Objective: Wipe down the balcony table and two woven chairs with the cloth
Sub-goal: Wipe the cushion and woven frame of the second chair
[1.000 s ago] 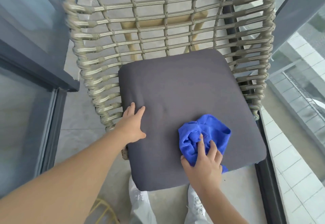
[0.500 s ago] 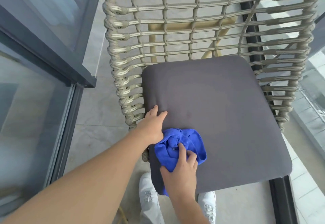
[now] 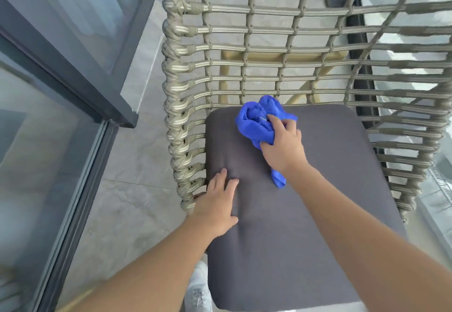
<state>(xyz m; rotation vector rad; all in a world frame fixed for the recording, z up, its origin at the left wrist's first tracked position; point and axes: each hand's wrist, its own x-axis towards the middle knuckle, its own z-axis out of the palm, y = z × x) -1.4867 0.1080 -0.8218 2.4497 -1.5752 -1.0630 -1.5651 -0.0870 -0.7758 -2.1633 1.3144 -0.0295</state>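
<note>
Grey cushion under flat left hand, right hand gripping blue cloth, tiled balcony floor

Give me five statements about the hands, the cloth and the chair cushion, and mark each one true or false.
1. The right hand grips the blue cloth. True.
2. The cloth lies at the front edge of the grey cushion. False: it is near the back edge, by the woven chair back.
3. The left hand rests flat on the cushion's left side. True.
4. The left hand also holds part of the cloth. False: it is apart from the cloth.
5. The cloth is spread out flat. False: it is bunched up.
</note>
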